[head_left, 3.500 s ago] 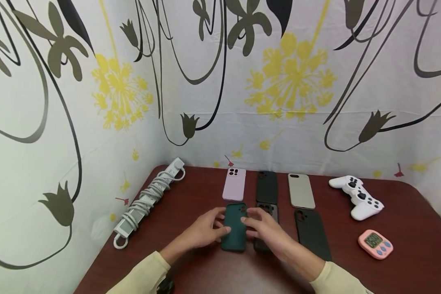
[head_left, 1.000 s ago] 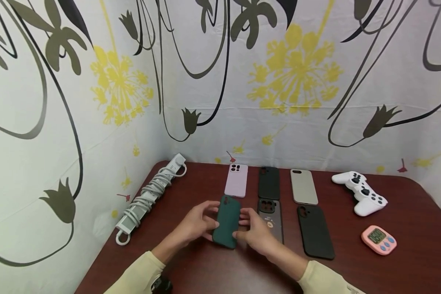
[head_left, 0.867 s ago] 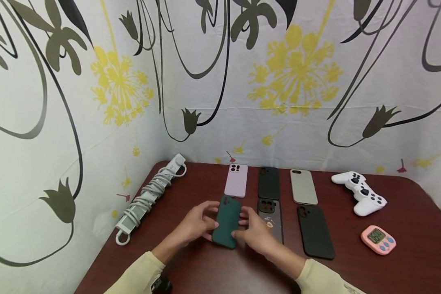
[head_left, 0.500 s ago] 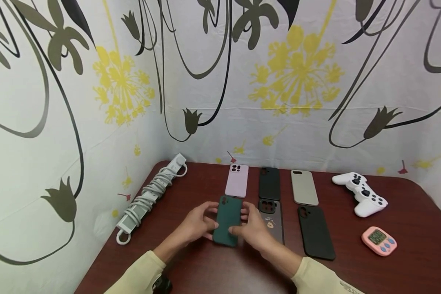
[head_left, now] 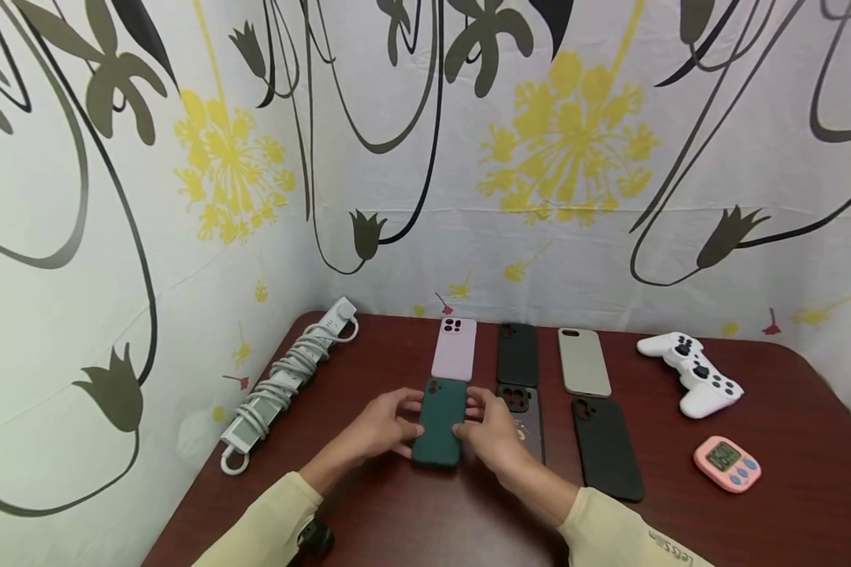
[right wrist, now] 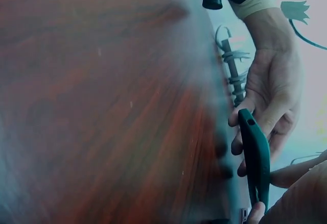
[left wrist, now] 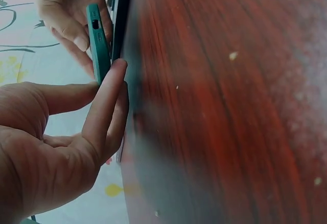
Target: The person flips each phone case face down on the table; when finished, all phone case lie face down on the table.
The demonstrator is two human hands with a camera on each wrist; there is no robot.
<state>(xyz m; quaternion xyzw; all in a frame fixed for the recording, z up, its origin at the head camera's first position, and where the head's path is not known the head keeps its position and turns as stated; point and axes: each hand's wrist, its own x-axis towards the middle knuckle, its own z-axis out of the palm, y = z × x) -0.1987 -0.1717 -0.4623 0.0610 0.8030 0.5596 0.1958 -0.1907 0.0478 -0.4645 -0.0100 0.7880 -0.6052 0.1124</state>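
A dark green phone case (head_left: 440, 425) is held between both hands, its camera cutout at the far end. At its left edge, my left hand (head_left: 383, 425) pinches it between thumb and fingers. My right hand (head_left: 495, 435) grips the opposite edge, thumb on top. In the left wrist view the green case (left wrist: 98, 43) stands edge-on, a port slot showing in its end, raised off the table. The right wrist view shows its narrow side (right wrist: 256, 157) with fingers of both hands around it. Just right of it lies a grey patterned phone case (head_left: 530, 425), partly covered by my right hand.
Behind lie a lilac case (head_left: 455, 350), a black case (head_left: 518, 354) and a beige case (head_left: 585, 362). Another black case (head_left: 607, 449) lies nearer. A white game controller (head_left: 691, 374) and a pink timer (head_left: 727, 465) sit right; a cord-wrapped power strip (head_left: 291, 378) sits left.
Since the earliest frame, my right hand has uncovered more of the grey case. The green case tilted, then straightened. My right thumb has drawn back from its face toward its edge.
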